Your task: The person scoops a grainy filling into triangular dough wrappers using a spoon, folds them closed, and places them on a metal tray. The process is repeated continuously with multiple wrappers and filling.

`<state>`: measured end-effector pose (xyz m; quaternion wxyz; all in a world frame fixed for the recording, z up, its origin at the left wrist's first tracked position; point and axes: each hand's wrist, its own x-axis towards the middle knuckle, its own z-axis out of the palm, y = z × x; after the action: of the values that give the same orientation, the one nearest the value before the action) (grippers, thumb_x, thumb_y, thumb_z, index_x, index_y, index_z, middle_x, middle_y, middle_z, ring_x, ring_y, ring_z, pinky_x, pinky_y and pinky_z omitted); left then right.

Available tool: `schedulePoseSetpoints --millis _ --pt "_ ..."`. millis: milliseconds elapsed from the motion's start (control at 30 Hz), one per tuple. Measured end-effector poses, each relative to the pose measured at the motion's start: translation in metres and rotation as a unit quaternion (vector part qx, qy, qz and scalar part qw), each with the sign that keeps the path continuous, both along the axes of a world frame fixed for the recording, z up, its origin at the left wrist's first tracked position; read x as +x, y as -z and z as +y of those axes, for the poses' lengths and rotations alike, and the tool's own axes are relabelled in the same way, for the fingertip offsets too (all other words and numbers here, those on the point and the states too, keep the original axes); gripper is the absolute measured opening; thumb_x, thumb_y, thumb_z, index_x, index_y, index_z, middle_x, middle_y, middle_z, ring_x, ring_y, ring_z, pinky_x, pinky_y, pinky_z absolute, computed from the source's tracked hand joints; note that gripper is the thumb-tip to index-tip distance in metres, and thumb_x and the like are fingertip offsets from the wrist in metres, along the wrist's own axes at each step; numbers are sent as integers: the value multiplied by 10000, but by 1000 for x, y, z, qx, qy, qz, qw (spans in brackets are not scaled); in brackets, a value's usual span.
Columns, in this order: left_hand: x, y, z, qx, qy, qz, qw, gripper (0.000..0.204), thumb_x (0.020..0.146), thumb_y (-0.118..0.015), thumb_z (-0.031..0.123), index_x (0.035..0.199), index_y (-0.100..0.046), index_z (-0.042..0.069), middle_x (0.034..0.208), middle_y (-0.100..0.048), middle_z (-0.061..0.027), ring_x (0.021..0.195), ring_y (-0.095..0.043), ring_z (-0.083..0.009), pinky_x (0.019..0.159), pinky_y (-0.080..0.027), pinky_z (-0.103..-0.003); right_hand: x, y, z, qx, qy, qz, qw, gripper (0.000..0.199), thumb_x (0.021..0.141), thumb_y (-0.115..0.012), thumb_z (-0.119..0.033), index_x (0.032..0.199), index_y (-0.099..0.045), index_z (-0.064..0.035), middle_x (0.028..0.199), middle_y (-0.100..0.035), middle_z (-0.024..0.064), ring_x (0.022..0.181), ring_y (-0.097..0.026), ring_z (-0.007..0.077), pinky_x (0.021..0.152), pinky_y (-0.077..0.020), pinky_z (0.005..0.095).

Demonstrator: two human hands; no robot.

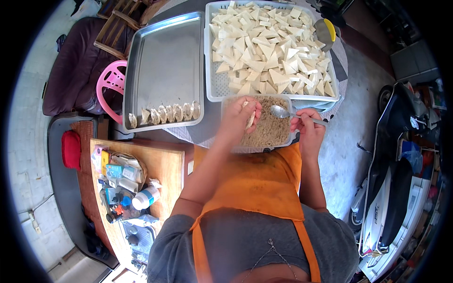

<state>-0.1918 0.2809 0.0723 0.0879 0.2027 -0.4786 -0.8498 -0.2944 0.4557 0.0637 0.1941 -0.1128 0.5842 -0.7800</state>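
Observation:
My left hand [238,118] is closed around a cream-white piece of tofu [250,117], held over the left side of a clear plastic tub [290,134]. The fingers partly hide the piece. My right hand [309,126] grips a metal spoon [280,112] by its handle, with the bowl over the crumbly brown filling [270,129] in the tub. Behind the tub, a white plastic crate [278,97] is heaped with tofu triangles [269,47]. On the left, a metal tray [165,66] bears a row of several stuffed pieces [170,113] along its near edge.
A grey scraper with a yellow edge [329,30] rests at the crate's right side. A pink plastic chair [112,81] stands beside the tray. To my left, a wooden table [167,165] carries bottles and boxes; a scooter [394,179] is parked at the right.

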Motion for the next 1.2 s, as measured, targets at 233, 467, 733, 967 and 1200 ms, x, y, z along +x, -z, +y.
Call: schedulePoseSetpoints --millis 233,467,733,967,1200 --pt "3 6 5 83 -5 0 997 415 975 -363 333 642 -413 92 533 -416 -19 397 -354 -100 326 -235 -221 -1 -1 2 -1 3 2 1000 143 897 -478 -85 883 -570 23 688 -599 109 550 -560 139 525 -483 255" --pt "-5 2 9 28 -48 0 998 418 972 -355 331 629 -388 94 479 -394 -33 341 -350 -121 296 -264 -250 0 -3 -1 22 3 23 1000 130 885 -481 -75 874 -570 19 690 -602 106 540 -554 143 512 -477 257" --pt "-3 7 1 113 -62 31 991 442 981 -325 364 626 -379 107 517 -374 -14 368 -310 -105 306 -210 -234 1 -5 -2 44 -4 54 998 134 889 -482 -73 870 -578 17 688 -603 96 551 -559 129 523 -473 243" --pt "-4 4 -1 103 -73 96 987 305 981 -330 322 812 -432 90 778 -527 -77 668 -531 -182 526 -411 -264 6 -4 -4 59 -31 38 997 122 897 -491 -70 880 -571 20 683 -613 98 559 -584 126 514 -499 240" --pt "-7 13 4 -71 -24 100 992 172 953 -389 189 1076 -405 70 1144 -540 -158 1165 -488 -249 885 -436 -352 17 -5 -15 -1 -93 -123 988 146 892 -476 -90 864 -575 14 690 -617 101 554 -591 137 517 -514 250"
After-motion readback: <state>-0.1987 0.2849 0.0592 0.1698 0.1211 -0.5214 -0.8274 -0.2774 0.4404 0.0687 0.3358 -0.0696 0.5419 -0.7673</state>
